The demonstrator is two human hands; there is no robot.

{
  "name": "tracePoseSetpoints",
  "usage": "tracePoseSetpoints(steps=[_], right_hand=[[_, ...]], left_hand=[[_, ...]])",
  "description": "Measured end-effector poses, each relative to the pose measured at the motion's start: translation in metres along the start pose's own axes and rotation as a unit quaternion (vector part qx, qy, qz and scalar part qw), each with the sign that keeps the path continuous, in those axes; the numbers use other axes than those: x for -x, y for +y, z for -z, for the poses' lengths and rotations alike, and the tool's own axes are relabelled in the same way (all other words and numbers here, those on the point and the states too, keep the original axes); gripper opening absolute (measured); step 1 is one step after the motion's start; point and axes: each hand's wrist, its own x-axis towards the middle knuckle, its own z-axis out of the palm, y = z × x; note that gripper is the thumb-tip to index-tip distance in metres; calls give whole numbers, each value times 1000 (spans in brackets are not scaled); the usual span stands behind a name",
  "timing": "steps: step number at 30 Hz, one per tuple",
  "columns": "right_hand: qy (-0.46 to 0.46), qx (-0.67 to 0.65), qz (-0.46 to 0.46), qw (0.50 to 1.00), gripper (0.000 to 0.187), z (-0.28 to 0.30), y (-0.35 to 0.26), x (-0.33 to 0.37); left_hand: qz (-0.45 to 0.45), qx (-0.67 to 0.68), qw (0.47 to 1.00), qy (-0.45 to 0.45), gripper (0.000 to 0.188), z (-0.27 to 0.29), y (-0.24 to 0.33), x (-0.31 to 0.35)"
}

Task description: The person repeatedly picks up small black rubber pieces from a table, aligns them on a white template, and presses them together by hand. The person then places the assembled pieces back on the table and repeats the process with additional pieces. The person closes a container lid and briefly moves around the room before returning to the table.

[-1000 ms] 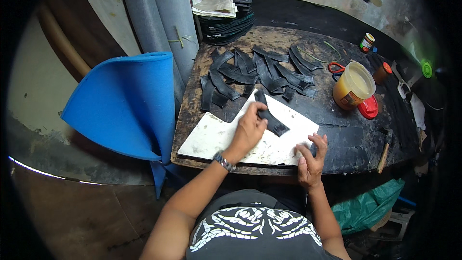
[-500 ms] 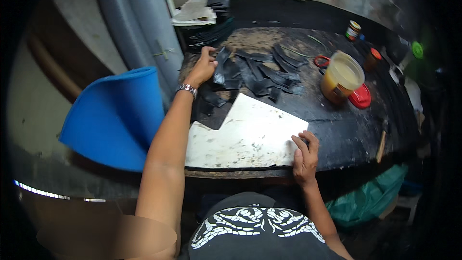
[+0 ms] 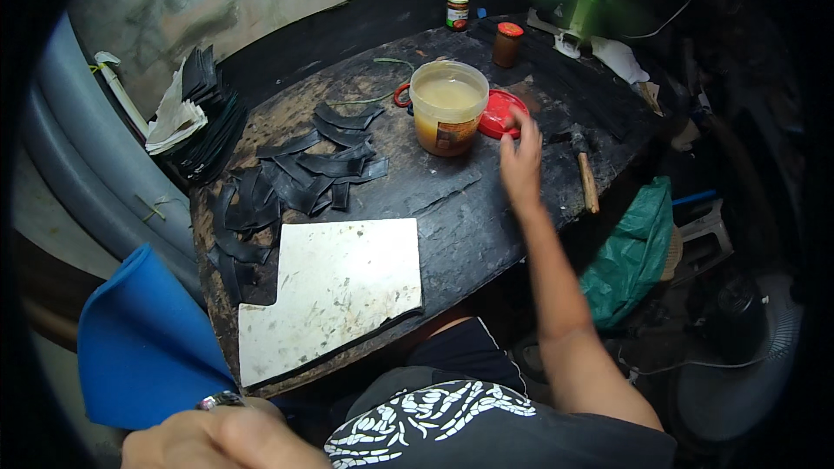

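— Nearest first?
— Left hand (image 3: 217,439), low at the bottom edge, close to the lens and blurred, a band at the wrist. Cannot tell whether closed or loose; nothing seen in it.
— Then?
— White board (image 3: 334,291), notched at one corner, flat on the near edge of the dark table (image 3: 452,200), bare. Blue sheet (image 3: 139,356) curling up just left of it.
— And the working hand?
— Right hand (image 3: 521,161), out over the middle of the table, fingers spread wide, holding nothing. Fingertips at the rim of the red lid (image 3: 491,113); touching or just above, hard to tell.
— Step, by the look of it?
— Probably a reach, mid-way, toward the red lid, lying flat just right of the plastic tub (image 3: 447,108) of yellowish liquid.
— Needs for the pick-up?
— Likely a narrower pinch on the lid's edge, and care beside the open, nearly full tub.
— In the way?
— Hammer (image 3: 586,174) just right of the hand, handle toward the table's edge. Black strips (image 3: 304,165) heaped left, well apart.
— Farther back?
— Brown jar (image 3: 508,43) and a small jar (image 3: 457,10) by the wall.
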Motion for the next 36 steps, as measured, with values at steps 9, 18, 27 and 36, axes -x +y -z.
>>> tracePoseSetpoints(steps=[9, 18, 27, 36], right_hand=[[-256, 292, 53, 920, 108, -19, 86, -76], [99, -13, 169, 981, 34, 51, 21, -129], [-193, -123, -80, 970, 26, -48, -35, -152], [-231, 53, -52, 970, 29, -71, -11, -160]], left_hand=[[92, -122, 988, 34, 45, -7, -5, -14], [369, -41, 893, 254, 36, 13, -193, 19], [461, 146, 810, 332, 63, 1, -334, -39], [472, -112, 837, 253, 46, -2, -395, -38]])
